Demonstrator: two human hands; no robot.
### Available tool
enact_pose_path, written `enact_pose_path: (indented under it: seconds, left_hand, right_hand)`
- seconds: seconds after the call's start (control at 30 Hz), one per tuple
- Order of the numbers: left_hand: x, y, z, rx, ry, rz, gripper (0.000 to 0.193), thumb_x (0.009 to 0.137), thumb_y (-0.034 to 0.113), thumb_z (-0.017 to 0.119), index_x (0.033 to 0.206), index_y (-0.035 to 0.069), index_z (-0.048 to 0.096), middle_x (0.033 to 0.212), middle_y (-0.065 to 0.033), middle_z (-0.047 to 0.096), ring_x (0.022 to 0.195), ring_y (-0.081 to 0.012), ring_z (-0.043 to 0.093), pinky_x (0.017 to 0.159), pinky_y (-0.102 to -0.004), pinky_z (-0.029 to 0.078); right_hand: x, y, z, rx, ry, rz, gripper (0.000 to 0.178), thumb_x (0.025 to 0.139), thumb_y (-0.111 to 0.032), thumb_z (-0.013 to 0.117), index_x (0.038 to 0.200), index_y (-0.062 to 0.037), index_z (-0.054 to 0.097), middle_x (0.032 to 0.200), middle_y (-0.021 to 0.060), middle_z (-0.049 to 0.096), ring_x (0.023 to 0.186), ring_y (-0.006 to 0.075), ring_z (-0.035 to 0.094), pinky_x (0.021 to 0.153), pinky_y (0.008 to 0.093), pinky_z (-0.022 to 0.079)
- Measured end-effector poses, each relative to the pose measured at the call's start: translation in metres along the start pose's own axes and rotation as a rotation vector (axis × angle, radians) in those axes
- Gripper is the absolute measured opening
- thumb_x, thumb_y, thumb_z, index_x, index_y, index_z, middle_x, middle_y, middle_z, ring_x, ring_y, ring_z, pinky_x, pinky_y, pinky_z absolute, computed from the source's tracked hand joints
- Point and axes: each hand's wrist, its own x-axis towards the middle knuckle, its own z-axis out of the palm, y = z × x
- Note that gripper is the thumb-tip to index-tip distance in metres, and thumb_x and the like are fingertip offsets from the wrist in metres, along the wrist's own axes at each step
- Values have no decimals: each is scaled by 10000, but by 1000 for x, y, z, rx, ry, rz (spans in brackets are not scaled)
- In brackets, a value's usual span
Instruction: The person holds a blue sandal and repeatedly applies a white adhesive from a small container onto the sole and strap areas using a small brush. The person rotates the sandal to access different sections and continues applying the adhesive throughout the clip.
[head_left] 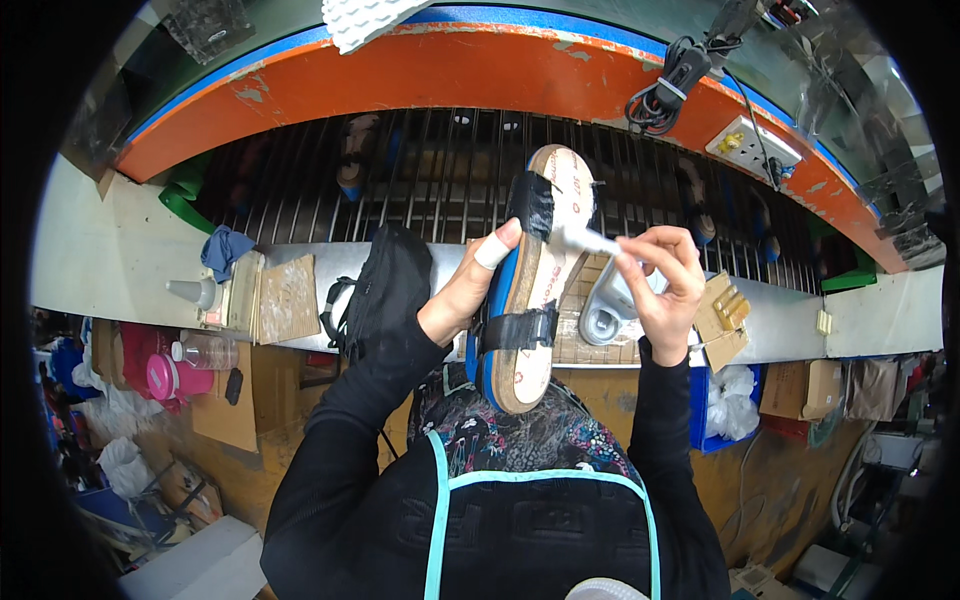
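Observation:
My left hand, with white tape round its thumb, grips a sandal on a blue shoe last by its left edge. The sandal is tilted upright, with its pale, printed sole side facing me and black straps folded over its edges. In my right hand, thumb and fingers pinch the pale handle of a small brush. The brush head reaches over the middle of the sole and is blurred, so I cannot tell whether it touches. Partly behind the sandal stands a grey plastic container.
A dark conveyor of metal rods carries other lasts beyond the bench ledge, under an orange beam. A black soft item lies left of the sandal. Cardboard sits farther left; a blue bin of plastic bags stands right.

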Motion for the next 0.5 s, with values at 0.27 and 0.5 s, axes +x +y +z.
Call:
enact_pose_path:
  seconds: [0.27,0.5]
  left_hand:
    - [4,0,2,-81,82,-12,712,910,645,463,1260,28,532,1043,-89,650,868,-132,645,774,-269,544]
    - [5,-8,-5,40,91,-20,717,928,623,448,1303,14,503,1122,-106,633,937,-144,641,805,-270,541]
  right_hand:
    - [-47,-16,18,183,-15,274,147,808,-44,736,952,-17,736,891,44,570,746,112,520,619,231,421]
    - [-39,-20,26,-16,69,218,159,771,-113,774,926,-81,753,883,19,577,628,79,496,674,255,326]
